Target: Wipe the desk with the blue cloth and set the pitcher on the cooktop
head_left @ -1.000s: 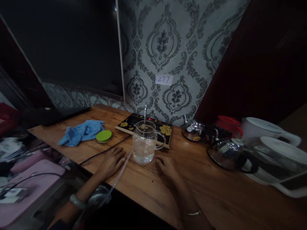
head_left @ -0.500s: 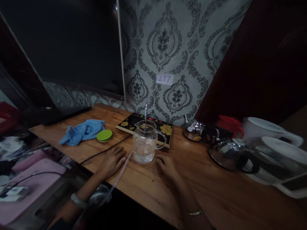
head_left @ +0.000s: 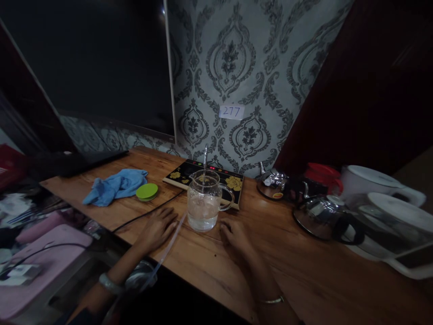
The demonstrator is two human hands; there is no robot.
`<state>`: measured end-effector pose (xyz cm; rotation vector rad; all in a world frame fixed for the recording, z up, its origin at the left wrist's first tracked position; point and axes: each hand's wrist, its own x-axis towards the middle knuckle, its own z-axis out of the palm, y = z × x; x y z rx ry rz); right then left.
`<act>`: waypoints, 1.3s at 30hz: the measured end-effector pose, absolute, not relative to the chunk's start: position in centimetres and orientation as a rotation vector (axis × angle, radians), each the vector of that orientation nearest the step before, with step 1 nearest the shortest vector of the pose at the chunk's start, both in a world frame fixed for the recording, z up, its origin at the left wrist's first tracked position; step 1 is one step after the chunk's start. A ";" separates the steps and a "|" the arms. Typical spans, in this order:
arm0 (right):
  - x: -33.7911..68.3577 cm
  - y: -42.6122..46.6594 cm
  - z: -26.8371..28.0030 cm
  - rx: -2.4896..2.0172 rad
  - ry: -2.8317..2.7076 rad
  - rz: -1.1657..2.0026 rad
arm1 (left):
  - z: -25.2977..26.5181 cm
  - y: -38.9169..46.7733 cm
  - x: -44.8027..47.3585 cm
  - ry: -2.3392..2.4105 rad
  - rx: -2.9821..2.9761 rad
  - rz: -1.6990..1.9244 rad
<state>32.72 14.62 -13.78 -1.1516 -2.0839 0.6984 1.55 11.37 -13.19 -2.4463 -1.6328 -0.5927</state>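
Note:
A clear glass jug stands upright on the wooden table between my two hands, partly filled with water, its handle to the right. My left hand lies palm down left of the jug, fingers stretched out, holding nothing. To the right, my right hand rests on the tabletop, close to the jug but apart from it, fingers loosely bent and empty. A thin metal spout rises behind the jug's mouth. A clear tube runs from beside the jug over the table's front edge.
Behind the jug lies a black panel with gold flowers. A green lid and blue cloth lie left. Two steel kettles, the nearer one, and plastic jugs stand right. A black cable crosses the table.

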 end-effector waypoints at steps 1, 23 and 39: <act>32.7 14.6 -13.8 -1.156 -2.085 0.694 | -13.2 11.4 1.6 -1.637 -2.446 -0.601; 33.1 14.2 -16.6 -1.318 -1.696 0.697 | -14.9 13.0 0.3 -1.563 -2.539 -0.548; 35.2 2.0 -15.0 -1.932 -2.063 0.171 | -12.3 12.1 2.2 -1.800 -2.614 -0.105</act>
